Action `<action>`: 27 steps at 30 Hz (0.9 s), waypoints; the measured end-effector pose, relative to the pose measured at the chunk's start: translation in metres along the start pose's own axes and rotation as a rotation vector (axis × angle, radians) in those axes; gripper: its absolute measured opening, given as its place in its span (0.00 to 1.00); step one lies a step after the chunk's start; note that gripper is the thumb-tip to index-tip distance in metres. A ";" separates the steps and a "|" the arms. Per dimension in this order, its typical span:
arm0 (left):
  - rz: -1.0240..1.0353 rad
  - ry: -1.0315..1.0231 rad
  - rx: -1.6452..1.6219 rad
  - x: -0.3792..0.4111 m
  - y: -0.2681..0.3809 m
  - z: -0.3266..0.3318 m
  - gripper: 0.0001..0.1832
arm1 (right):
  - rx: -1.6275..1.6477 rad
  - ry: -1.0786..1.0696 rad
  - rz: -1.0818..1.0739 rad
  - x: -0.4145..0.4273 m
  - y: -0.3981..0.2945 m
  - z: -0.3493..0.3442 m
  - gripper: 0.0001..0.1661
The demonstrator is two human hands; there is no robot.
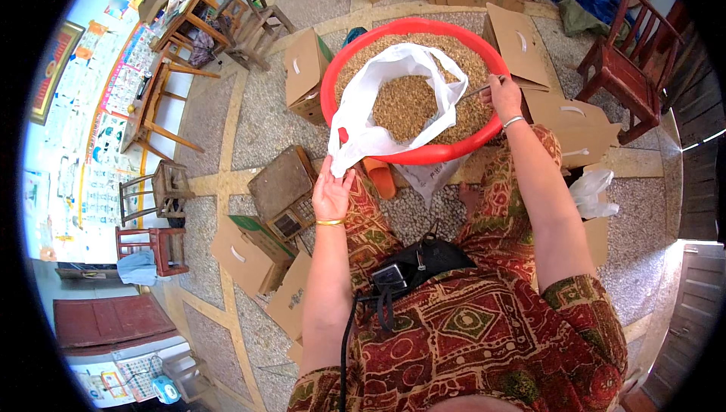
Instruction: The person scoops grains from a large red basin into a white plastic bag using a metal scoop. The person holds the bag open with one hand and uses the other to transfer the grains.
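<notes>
A wide red plastic basin [417, 156] is filled with loose brown grain-like pieces [354, 51]. Resting in it is a white plastic carrier bag [363, 91], its mouth spread wide around more of the same pieces [405, 108]. My left hand [332, 195] has a handle end of the bag at its fingertips, just outside the near left rim. Over the right side of the basin, my right hand [502, 96] grips a thin metal handle [472, 93] that reaches to the bag's right edge. The tool's far end is hidden, so its kind is unclear.
Cardboard boxes [306, 71] stand left of the basin, with more open boxes [516, 43] to its right. A low wooden stool [283, 179] is by my left arm. An orange slipper [381, 178] lies beneath the rim. A red wooden chair [629, 71] stands far right.
</notes>
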State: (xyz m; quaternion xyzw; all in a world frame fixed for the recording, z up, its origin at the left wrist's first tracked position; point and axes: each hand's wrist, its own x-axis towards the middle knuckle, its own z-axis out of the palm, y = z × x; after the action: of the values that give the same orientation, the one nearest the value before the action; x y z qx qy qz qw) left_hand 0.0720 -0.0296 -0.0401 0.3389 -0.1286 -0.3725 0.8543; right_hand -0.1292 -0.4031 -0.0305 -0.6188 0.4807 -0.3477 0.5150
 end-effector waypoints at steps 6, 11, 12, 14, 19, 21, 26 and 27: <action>-0.004 0.015 0.001 0.000 0.000 0.002 0.28 | 0.216 0.154 -0.067 -0.007 -0.017 -0.015 0.19; -0.019 0.020 -0.010 0.001 0.000 0.003 0.29 | 0.499 0.199 -0.149 -0.006 -0.019 -0.024 0.17; -0.020 0.027 -0.003 0.000 0.001 0.004 0.29 | 0.531 0.197 -0.189 -0.008 -0.021 -0.025 0.16; -0.017 0.034 -0.001 -0.001 0.001 0.007 0.29 | 0.598 0.188 -0.253 -0.013 -0.024 -0.025 0.15; 0.004 0.017 0.002 -0.002 0.002 0.009 0.28 | 0.709 0.117 -0.399 -0.034 -0.041 -0.027 0.14; -0.001 0.022 -0.002 -0.001 0.002 0.007 0.28 | 0.706 0.107 -0.419 -0.045 -0.047 -0.029 0.14; -0.009 0.020 0.005 0.000 0.002 0.007 0.29 | 0.739 0.054 -0.423 -0.058 -0.048 -0.028 0.14; -0.008 0.017 0.003 0.001 0.002 0.007 0.29 | 0.731 0.036 -0.427 -0.060 -0.047 -0.028 0.13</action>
State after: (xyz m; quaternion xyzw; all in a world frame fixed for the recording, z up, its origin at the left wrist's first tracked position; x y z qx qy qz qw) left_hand 0.0701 -0.0325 -0.0332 0.3440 -0.1207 -0.3728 0.8533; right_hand -0.1615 -0.3540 0.0249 -0.4748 0.1958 -0.6051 0.6084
